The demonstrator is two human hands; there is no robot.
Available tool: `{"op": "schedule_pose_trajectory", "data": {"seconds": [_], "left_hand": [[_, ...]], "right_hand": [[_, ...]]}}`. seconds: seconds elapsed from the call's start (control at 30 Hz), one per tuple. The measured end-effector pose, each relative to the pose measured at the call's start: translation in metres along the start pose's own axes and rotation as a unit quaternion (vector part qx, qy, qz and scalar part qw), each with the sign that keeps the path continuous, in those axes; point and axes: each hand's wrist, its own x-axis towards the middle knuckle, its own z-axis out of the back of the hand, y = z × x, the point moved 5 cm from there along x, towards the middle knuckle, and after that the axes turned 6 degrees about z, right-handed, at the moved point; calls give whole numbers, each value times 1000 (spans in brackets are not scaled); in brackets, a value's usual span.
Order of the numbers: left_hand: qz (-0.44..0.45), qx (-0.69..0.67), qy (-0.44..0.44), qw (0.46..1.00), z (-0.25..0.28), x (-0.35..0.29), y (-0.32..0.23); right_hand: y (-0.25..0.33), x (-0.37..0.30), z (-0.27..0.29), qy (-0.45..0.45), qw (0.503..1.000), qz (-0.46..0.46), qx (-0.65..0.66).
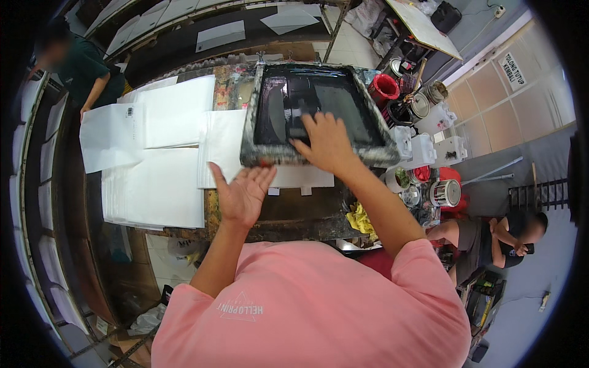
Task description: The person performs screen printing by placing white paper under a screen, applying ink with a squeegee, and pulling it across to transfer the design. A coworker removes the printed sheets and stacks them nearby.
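My left hand (243,195) is open, palm up, fingers stretched toward the near edge of a screen-printing frame (250,132). I cannot tell whether its fingertips touch the frame. Over the dark mesh inside the frame, my right hand (328,142) reaches in palm down, with thumb and fingers apart. A dark bar-like block (299,127) lies by its thumb and forefinger; its kind is hard to make out against the black ink. White sheets (224,132) lie partly under the frame's left side. Another white sheet (319,176) shows below its near edge.
Stacks of white paper (153,190) cover the table's left part, where a person in dark green (89,70) holds a sheet (110,138). Paint cans (445,193), a red tub (384,88) and white jugs (423,149) crowd the right. A yellow cloth (361,221) lies nearby. Another person sits right.
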Motion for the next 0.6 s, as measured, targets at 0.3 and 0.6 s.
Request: {"op": "schedule_pose_trajectory", "data": {"seconds": [0.3,0.6], "left_hand": [[214,64,-75,972,160,57,74],[258,146,-148,944,177,74,79]], "right_hand": [[14,-104,-144,117,992,3,51],[-37,-8,-191,84,996,-31,-9]]}}
